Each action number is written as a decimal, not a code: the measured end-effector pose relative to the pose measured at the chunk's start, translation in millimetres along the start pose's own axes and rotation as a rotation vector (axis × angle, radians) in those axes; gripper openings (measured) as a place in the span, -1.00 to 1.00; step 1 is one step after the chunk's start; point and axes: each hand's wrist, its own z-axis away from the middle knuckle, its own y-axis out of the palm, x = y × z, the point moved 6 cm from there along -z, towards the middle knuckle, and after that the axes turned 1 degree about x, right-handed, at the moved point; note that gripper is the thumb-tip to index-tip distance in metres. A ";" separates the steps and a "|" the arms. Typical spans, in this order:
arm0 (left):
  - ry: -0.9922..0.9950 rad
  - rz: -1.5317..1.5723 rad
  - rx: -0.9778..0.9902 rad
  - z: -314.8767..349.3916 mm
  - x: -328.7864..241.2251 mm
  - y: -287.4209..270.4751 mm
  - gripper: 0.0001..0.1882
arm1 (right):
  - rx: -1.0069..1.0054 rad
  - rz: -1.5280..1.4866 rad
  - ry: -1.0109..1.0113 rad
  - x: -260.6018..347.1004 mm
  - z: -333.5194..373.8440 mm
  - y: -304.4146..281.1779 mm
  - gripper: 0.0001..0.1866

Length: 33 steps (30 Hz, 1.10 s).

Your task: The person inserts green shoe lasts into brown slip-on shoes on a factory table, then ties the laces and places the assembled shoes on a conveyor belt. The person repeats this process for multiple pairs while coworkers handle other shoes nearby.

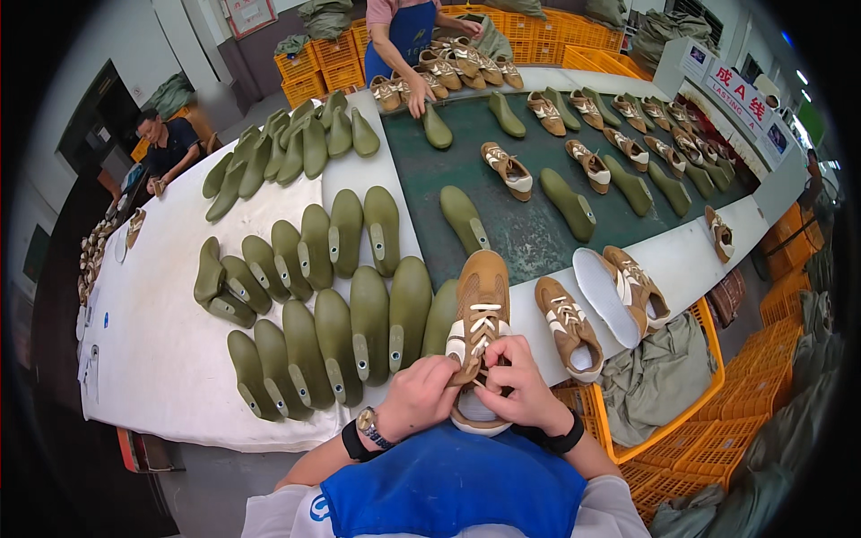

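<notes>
A brown sneaker with white laces sits just below the centre of the frame, toe pointing up the picture and heel near the person's blue apron. Both forearms rise from the lower edge and angle inward, so that the hands meet over the shoe's opening.

The left hand comes in from the lower left, back upward, its fingers curled closely against the left side of the collar; a watch circles that wrist. The right hand comes from the lower right, fingers bent and drawn narrowly together, thumb and fingertips at the laces near the opening. Whether each fingertip grips lace or upper cannot be told.

Left of the shoe, green shoe lasts stand in rows on a white table. To the right lie another laced shoe and a pale sole-shaped piece; below them, an orange crate holds grey-green cloth.

Beyond, shoes and lasts line a dark green belt. At upper centre, a co-worker's hand reaches down to a single last.
</notes>
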 end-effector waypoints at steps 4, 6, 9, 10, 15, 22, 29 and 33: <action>-0.083 0.034 0.006 6.2 16.0 -5.7 -0.78 | 0.096 -0.169 0.056 -7.5 12.8 -1.8 -0.68; -0.047 0.045 0.025 9.3 14.5 -5.8 -0.78 | 0.090 -0.288 0.041 -5.8 16.7 -3.8 -0.68; 0.000 0.030 0.030 10.9 8.2 -5.4 -0.77 | 0.039 -0.197 0.080 -7.3 14.7 -5.9 -0.75; 0.005 0.012 0.039 10.1 6.8 -4.9 -0.76 | 0.017 -0.131 0.073 -5.9 13.1 -6.5 -0.79; 0.009 0.000 -0.045 1.5 -0.9 -15.4 -0.66 | -0.185 0.072 0.126 -3.1 9.6 -18.6 -0.58; -0.008 -0.184 0.127 -14.2 -12.7 -9.3 -0.63 | -0.359 0.139 -0.019 3.1 12.7 -9.4 -0.60; 0.114 -0.084 0.219 -21.0 -15.2 -8.8 -0.79 | -0.446 0.001 0.115 -11.3 21.9 -7.1 -0.67; 0.245 0.022 0.328 -14.2 -17.9 -9.6 -0.85 | -0.527 -0.142 0.299 -31.4 27.7 -7.0 -0.77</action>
